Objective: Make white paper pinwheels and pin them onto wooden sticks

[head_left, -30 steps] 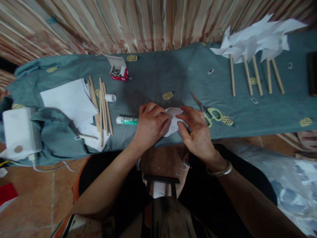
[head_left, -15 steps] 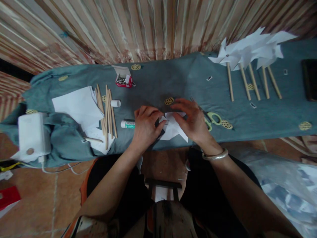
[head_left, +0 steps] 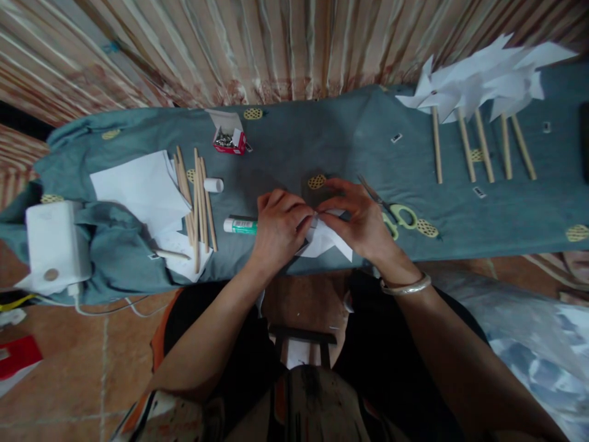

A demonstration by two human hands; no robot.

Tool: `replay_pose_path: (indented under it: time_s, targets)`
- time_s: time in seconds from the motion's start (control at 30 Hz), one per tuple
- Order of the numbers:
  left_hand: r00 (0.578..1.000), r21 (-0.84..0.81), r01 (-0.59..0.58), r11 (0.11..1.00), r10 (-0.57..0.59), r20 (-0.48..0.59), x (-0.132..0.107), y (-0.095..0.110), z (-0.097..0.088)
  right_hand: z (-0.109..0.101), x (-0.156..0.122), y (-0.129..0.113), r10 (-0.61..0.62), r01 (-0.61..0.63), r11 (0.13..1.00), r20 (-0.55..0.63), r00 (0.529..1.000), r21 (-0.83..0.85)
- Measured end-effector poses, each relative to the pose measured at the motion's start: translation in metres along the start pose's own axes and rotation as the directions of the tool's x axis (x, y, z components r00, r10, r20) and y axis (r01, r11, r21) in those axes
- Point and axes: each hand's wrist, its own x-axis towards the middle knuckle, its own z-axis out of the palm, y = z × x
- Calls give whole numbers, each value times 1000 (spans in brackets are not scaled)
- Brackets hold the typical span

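Note:
A cut sheet of white paper (head_left: 322, 240) lies near the table's front edge, partly covered by my hands. My left hand (head_left: 283, 224) pinches the paper's upper left part between thumb and forefinger. From the other side my right hand (head_left: 359, 218), with a silver bangle at the wrist, pinches the paper too, its fingertips almost meeting the left ones. A glue stick (head_left: 242, 226) with a green label lies beside my left hand, its right end hidden. Scissors (head_left: 398, 215) with light green handles rest just right of my right hand.
Finished paper pinwheels (head_left: 478, 83) on sticks lie at the back right. Several wooden sticks (head_left: 197, 202), a white cap (head_left: 213, 185) and paper sheets (head_left: 138, 190) are at left. Behind them stands an opened red box (head_left: 229, 141) of small metal pieces. A white device (head_left: 57, 242) sits far left.
My hands have come together over the paper, and their fingertips now pinch it where they were apart before. The view has shifted slightly.

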Motion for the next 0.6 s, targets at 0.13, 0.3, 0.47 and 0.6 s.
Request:
replay_pose_path:
  time_s: [0.13, 0.3, 0.47, 0.6]
  targets:
    - [999, 17, -33, 999, 32, 16, 1, 4, 0, -10, 0, -3, 92, -92, 996, -45, 995, 15]
    - [998, 45, -56, 997, 55, 29, 1, 7, 1, -13, 2, -9, 269, -270, 962, 37, 963, 41]
    - [997, 84, -75, 994, 72, 42, 1, 7, 1, -8, 6, -14, 347, -353, 935, 113, 931, 34]
    - [994, 66, -86, 994, 82, 71, 0, 9, 1, -10, 11, -15, 409, -421, 906, 155, 899, 53]
